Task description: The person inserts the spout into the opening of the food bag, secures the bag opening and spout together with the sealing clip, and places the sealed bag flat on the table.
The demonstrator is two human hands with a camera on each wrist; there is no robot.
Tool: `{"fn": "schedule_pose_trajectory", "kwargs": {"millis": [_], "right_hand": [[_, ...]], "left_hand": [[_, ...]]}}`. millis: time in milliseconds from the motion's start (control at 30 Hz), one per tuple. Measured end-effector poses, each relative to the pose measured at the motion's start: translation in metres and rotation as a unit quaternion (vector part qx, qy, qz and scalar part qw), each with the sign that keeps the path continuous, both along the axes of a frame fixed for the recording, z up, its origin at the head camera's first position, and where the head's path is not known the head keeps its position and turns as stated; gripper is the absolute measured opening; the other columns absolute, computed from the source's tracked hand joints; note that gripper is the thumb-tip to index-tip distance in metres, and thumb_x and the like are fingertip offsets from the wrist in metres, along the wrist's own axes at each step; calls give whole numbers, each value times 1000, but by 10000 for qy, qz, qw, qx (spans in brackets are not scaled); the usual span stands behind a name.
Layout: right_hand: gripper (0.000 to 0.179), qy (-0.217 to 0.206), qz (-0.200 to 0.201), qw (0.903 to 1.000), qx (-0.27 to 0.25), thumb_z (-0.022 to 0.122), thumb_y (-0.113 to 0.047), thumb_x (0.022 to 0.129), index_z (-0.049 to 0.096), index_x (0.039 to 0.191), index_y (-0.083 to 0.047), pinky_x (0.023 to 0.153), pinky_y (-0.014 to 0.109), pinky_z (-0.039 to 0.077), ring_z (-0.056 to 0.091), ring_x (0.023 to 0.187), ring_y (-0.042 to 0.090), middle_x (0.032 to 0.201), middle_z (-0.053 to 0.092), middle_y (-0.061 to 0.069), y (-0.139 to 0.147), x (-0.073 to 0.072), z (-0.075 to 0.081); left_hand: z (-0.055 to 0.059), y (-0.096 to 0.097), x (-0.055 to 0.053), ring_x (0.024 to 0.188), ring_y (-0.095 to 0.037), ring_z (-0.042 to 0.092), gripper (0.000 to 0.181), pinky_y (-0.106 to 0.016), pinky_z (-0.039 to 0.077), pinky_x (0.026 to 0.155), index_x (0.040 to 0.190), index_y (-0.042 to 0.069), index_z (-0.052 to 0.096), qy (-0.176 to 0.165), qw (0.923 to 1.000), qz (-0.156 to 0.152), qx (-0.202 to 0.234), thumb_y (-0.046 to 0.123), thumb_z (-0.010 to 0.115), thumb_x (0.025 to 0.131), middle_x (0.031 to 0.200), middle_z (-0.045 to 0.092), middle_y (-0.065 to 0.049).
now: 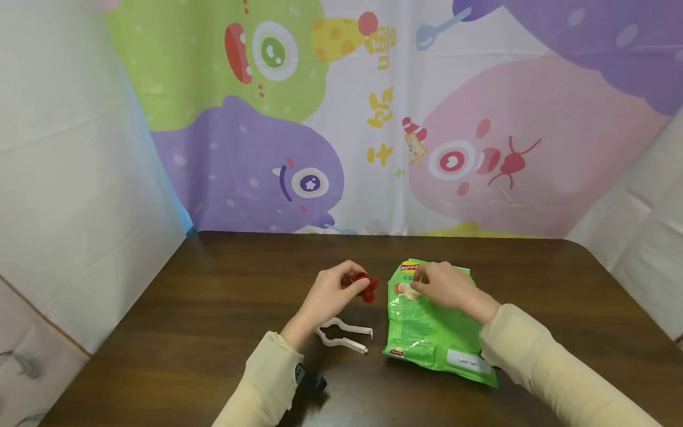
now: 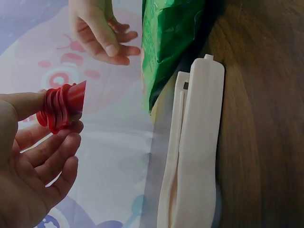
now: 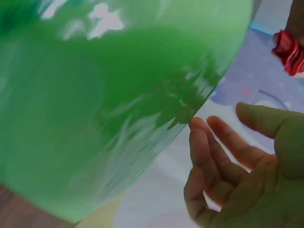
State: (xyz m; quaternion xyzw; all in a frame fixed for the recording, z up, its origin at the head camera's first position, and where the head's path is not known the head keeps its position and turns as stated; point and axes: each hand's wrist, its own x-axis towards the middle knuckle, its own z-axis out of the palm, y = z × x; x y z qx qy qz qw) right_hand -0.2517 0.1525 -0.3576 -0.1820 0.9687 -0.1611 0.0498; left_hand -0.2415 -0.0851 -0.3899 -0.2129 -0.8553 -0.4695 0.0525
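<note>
My left hand (image 1: 326, 293) pinches a small red ribbed piece (image 2: 59, 108), like a plastic cap, between thumb and fingers. It has wavy ridges and a short smooth end. Below that hand on the table lies a white two-armed plastic clip (image 1: 349, 346), its arms spread apart. A green snack bag (image 1: 427, 332) lies flat to the right. Over the bag's upper part hovers my right hand (image 1: 445, 286), fingers loosely bent and thumb apart, with nothing held. In the right wrist view its fingertips (image 3: 198, 124) are right at the bag's edge.
Everything lies on a dark brown wooden table (image 1: 213, 320). A cartoon-printed curtain (image 1: 368, 196) hangs along the table's far edge, with pale cloth (image 1: 69, 148) at the sides. A black wrist device (image 1: 312, 379) sits by the left sleeve.
</note>
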Motion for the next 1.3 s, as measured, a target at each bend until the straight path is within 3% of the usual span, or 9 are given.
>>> {"fn": "schedule_pose_trajectory", "kwargs": {"millis": [233, 500, 800, 1133, 1300], "right_hand": [[21, 43, 104, 9999, -22, 57, -26, 88, 65, 99, -10, 61, 33, 46, 59, 76, 16, 95, 64, 6, 8, -13, -5], [35, 321, 184, 9993, -90, 58, -26, 88, 59, 114, -3, 81, 46, 45, 56, 100, 30, 111, 59, 14, 16, -24, -11], [49, -135, 581, 9979, -246, 50, -23, 93, 41, 129, 8, 99, 53, 31, 37, 123, 42, 131, 43, 27, 27, -35, -15], [55, -990, 614, 9932, -26, 34, -25, 99, 19, 140, 9, 105, 55, 19, 18, 132, 45, 144, 20, 30, 37, -48, -16], [54, -1134, 501, 9922, 89, 33, -25, 99, 20, 140, 7, 104, 56, 20, 19, 131, 46, 144, 21, 30, 42, -52, -18]], "left_hand": [[-5, 2, -3, 71, -14, 61, 14, -26, 46, 65, 93, 19, 62, -19, 9999, 103, 46, 31, 62, 86, 79, 65, 7], [-8, 4, -4, 74, -14, 61, 16, -26, 47, 65, 96, 16, 62, -113, 9993, 174, 300, 29, 61, 86, 84, 65, 3], [-12, 14, -1, 72, -14, 60, 17, -25, 47, 63, 97, 13, 62, -276, 9982, 386, 358, 26, 61, 87, 85, 66, 0], [-14, 24, -2, 72, -11, 60, 17, -24, 48, 63, 99, 12, 59, -300, 9982, 403, 329, 26, 56, 91, 86, 65, -1], [-15, 25, -3, 71, -13, 60, 17, -25, 48, 63, 100, 11, 59, -362, 9979, 428, 323, 26, 54, 91, 84, 64, -1]]}}
